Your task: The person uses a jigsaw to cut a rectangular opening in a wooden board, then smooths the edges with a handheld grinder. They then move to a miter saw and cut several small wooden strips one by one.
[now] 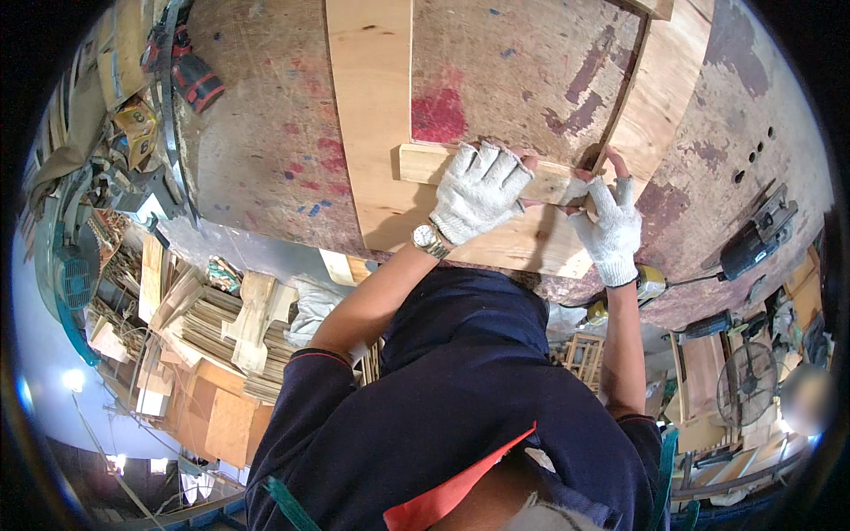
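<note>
1. Only the head view to go on here. A wooden strip [421, 165] is laid flat along the inner edge of the near side of a pale wooden frame [367, 115], its left end just overlapping the frame's left board.
2. The left hand [482, 190], in a white fingerless glove, is set palm down over the strip, fingers bent and slightly spread. Whether the strip is gripped or only pressed can't be told.
3. The right hand [606, 221], gloved the same way, is placed at the strip's right end, about half open, thumb and index finger parted. A firm pinch can't be made out.
4. A metal-banded watch [425, 237] is worn on the left wrist.
5. The frame is supported by a worn workbench [266, 133], pretty well splattered with red and blue.
6. A red-and-black power tool [195, 80] is parked at upper left; a yellow-and-black one [651, 281] is partly hidden by the right wrist.
7. Loose wood pieces [208, 319] are piled below left.
</note>
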`<move>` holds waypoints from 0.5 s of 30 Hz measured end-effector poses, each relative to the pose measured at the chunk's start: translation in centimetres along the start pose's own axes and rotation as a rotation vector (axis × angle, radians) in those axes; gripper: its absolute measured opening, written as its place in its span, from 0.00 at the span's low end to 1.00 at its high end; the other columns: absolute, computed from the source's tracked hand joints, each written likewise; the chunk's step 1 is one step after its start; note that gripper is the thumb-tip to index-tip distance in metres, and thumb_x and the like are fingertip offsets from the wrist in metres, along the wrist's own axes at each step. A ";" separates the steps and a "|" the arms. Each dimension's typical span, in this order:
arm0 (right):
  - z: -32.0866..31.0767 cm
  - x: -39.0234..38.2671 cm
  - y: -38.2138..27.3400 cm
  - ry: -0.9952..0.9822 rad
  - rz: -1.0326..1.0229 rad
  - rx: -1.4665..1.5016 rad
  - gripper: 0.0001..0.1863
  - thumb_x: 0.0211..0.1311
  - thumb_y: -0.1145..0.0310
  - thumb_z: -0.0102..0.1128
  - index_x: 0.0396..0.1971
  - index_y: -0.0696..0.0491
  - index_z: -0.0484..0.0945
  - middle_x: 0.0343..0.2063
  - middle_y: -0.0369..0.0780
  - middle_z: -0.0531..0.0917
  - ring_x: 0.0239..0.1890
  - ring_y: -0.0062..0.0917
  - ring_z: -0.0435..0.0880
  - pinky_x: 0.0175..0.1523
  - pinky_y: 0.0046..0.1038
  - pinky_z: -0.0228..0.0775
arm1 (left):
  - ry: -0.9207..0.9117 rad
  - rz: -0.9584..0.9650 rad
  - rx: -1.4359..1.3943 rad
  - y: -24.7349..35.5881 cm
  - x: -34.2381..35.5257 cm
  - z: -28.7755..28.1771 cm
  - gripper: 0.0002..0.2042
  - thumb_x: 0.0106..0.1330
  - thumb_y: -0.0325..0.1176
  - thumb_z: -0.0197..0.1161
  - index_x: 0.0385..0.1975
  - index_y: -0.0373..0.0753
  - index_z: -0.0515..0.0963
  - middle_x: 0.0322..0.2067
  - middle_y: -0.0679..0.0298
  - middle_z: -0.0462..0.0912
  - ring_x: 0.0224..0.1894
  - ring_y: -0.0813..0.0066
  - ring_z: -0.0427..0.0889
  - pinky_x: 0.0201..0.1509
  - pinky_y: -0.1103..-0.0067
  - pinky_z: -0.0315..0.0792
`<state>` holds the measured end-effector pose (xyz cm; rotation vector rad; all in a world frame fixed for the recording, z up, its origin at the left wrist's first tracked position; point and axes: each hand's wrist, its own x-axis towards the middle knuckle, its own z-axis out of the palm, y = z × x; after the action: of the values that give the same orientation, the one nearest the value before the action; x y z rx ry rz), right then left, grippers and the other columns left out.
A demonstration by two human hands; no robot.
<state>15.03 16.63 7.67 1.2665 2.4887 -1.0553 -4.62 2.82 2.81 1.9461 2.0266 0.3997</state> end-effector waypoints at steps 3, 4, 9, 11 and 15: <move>0.5 0.1 0.8 0.072 -0.073 0.000 0.22 0.42 0.70 0.79 0.42 0.43 0.86 0.68 0.36 0.73 0.36 0.28 0.91 0.34 0.30 0.84 | -0.021 -0.007 -0.008 0.1 0.5 -0.6 0.32 0.52 0.60 0.70 0.53 0.47 0.81 0.46 0.66 0.83 0.47 0.61 0.78 0.51 0.61 0.69; 0.4 0.3 1.0 0.058 -0.072 0.011 0.21 0.42 0.70 0.79 0.41 0.44 0.86 0.67 0.36 0.74 0.36 0.28 0.91 0.34 0.30 0.84 | -0.023 -0.010 -0.010 0.0 0.3 -0.6 0.32 0.52 0.60 0.70 0.53 0.47 0.81 0.47 0.66 0.83 0.48 0.61 0.78 0.51 0.61 0.69; 0.0 0.0 1.9 0.004 -0.060 0.101 0.27 0.42 0.70 0.80 0.48 0.47 0.84 0.67 0.36 0.74 0.39 0.28 0.90 0.37 0.29 0.84 | 0.004 -0.010 -0.018 0.4 0.8 -0.7 0.31 0.51 0.60 0.71 0.52 0.47 0.82 0.46 0.65 0.83 0.47 0.61 0.78 0.50 0.63 0.69; -0.6 -0.2 2.0 -0.051 -0.016 0.159 0.31 0.42 0.70 0.80 0.52 0.48 0.83 0.68 0.36 0.73 0.39 0.27 0.89 0.39 0.27 0.84 | -0.009 -0.008 -0.026 0.3 0.8 -0.7 0.31 0.51 0.59 0.72 0.52 0.47 0.82 0.47 0.65 0.83 0.47 0.61 0.78 0.51 0.62 0.69; -0.5 -1.3 3.2 0.223 0.077 0.646 0.32 0.50 0.65 0.82 0.56 0.57 0.80 0.64 0.39 0.76 0.39 0.22 0.81 0.47 0.22 0.77 | 0.024 -0.010 -0.016 0.4 0.8 -0.5 0.31 0.51 0.60 0.72 0.52 0.46 0.82 0.46 0.64 0.84 0.47 0.61 0.79 0.51 0.62 0.70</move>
<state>18.35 17.30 6.94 1.7016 2.2897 -1.8832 -4.46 3.64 3.41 1.9299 2.0409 0.4384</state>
